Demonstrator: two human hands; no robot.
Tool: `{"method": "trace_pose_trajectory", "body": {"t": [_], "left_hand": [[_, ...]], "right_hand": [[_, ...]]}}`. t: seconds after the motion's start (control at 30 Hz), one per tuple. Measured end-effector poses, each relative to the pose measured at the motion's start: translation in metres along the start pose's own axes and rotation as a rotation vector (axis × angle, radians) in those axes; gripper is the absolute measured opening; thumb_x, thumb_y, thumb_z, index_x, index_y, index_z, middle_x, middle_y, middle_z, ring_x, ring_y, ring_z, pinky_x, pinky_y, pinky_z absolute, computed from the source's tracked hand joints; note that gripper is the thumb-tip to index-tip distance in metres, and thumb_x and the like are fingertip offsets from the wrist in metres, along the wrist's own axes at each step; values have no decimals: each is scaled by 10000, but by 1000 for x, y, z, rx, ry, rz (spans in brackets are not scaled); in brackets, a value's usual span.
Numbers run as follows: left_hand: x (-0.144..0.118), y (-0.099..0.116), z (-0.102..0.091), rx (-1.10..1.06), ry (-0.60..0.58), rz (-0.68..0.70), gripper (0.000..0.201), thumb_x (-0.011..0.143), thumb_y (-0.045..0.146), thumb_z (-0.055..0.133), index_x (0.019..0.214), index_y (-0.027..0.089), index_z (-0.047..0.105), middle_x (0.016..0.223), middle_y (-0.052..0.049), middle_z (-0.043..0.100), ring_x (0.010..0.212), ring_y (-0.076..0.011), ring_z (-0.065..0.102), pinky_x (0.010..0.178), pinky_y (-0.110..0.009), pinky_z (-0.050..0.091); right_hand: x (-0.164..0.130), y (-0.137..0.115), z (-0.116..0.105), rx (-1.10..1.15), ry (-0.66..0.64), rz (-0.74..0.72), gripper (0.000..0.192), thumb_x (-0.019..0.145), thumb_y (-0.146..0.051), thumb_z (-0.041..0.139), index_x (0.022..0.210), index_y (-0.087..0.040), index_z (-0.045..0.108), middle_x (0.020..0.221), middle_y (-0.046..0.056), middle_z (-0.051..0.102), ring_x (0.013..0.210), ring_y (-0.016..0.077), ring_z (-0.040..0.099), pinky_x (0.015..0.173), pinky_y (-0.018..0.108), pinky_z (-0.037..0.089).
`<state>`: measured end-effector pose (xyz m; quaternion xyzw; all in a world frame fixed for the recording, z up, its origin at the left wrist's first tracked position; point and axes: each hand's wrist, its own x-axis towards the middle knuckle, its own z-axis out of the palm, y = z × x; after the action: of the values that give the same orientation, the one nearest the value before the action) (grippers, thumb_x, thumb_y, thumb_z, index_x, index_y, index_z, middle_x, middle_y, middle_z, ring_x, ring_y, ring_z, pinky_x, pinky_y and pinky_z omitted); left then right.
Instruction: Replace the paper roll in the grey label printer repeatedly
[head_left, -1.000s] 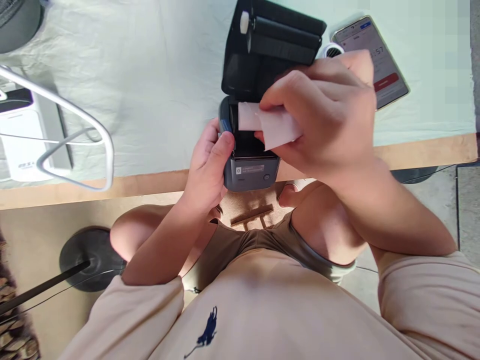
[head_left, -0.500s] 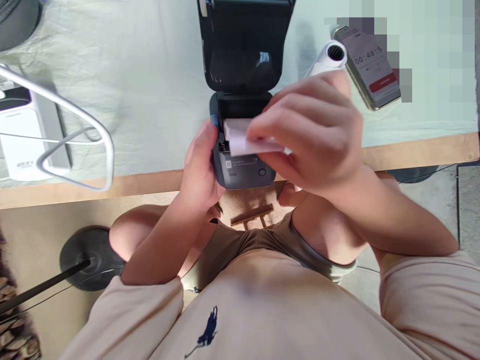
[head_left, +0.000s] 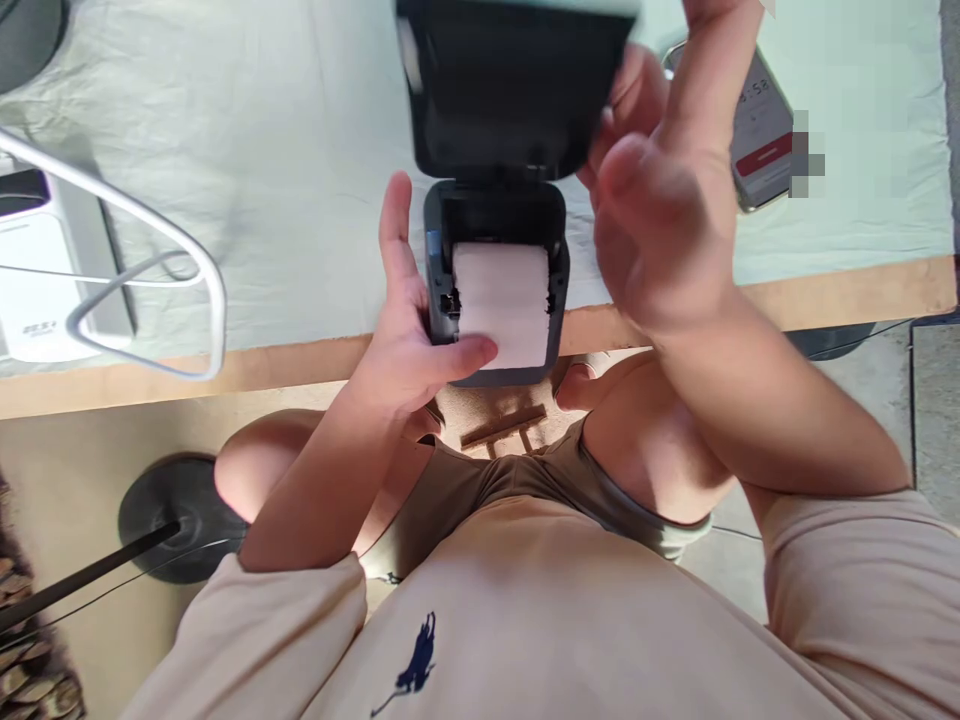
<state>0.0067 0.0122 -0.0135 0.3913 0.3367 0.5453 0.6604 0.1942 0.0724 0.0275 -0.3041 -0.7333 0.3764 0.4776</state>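
Note:
A small dark label printer [head_left: 495, 378] is held at the table's front edge with its lid [head_left: 510, 90] swung up. A white paper roll [head_left: 504, 275] sits inside, and its strip lies over the front of the body. My left hand [head_left: 401, 335] grips the printer from the left. Its thumb presses on the paper strip, while the index finger points upward. At the lid's right edge is my right hand [head_left: 667, 190], slightly blurred, with fingers curled against and partly behind the lid. The paper covers the printer's button and markings.
Right of the lid lies a phone [head_left: 765, 135] showing a timer, partly covered by my right hand. On the left are a white box-like device [head_left: 45, 280] and a looped white cable [head_left: 217, 300]. A dark round object [head_left: 26, 40] stands at the far left corner.
My right hand has let go of the paper and moved up to the lid, which has tilted somewhat. The strip now lies flat over the printer's front, and my left thumb has come onto it.

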Motion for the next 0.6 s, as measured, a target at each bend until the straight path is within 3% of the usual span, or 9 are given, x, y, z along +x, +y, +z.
{"method": "trace_pose_trajectory", "body": {"t": [0.07, 0.13, 0.27, 0.37, 0.43, 0.53, 0.6], "left_hand": [[-1, -1, -1, -12, -5, 14, 1357, 565, 197, 954, 1588, 417, 90, 1418, -38, 633, 1433, -325, 555, 1068, -406, 571], [-2, 0, 0, -30, -11, 15, 1372, 572, 188, 949, 1598, 416, 67, 1472, -40, 598, 1436, -327, 551, 1057, -406, 579], [-4, 6, 2, -77, -6, -63, 1181, 620, 237, 940, 1574, 379, 259, 1358, -43, 669, 1297, -304, 657, 1012, -408, 609], [-5, 7, 7, -140, -30, -7, 805, 746, 401, 865, 1441, 316, 466, 1207, -40, 704, 1187, -270, 704, 954, -390, 631], [-5, 7, 11, -139, -18, 19, 552, 859, 380, 763, 1356, 285, 541, 1106, -43, 709, 1093, -241, 726, 897, -368, 636], [-3, 8, 17, -143, 28, 8, 402, 903, 342, 699, 1285, 286, 587, 1090, -50, 723, 1022, -237, 737, 847, -375, 637], [-1, 9, 20, -153, 60, -14, 354, 921, 464, 652, 1219, 275, 622, 1137, -70, 736, 1105, -279, 723, 903, -431, 631]], "right_hand": [[1, -5, 3, 188, 99, 39, 532, 930, -486, 444, 1370, -189, 421, 1083, 54, 623, 1085, 173, 621, 968, 314, 500], [0, -9, 5, 216, 43, 134, 420, 938, -498, 519, 1195, -169, 570, 1096, 52, 640, 1071, 160, 625, 977, 300, 507], [-7, -14, 7, 164, -168, 229, 485, 846, -484, 688, 1193, -202, 501, 1165, 30, 625, 970, 125, 626, 848, 256, 537], [-9, -16, 9, 62, -220, 269, 547, 821, -470, 686, 1244, -237, 428, 1181, 26, 621, 927, 119, 607, 827, 247, 528], [-10, -18, 10, -51, -249, 252, 504, 850, -455, 633, 1256, -247, 420, 1175, 24, 621, 921, 122, 594, 827, 252, 524], [-11, -17, 11, -120, -227, 173, 465, 872, -452, 617, 1237, -227, 437, 1211, 39, 606, 944, 125, 587, 869, 264, 525], [-12, -15, 10, -126, -223, 169, 467, 893, -473, 599, 1248, -215, 439, 1208, 44, 614, 937, 122, 595, 888, 274, 524]]}}
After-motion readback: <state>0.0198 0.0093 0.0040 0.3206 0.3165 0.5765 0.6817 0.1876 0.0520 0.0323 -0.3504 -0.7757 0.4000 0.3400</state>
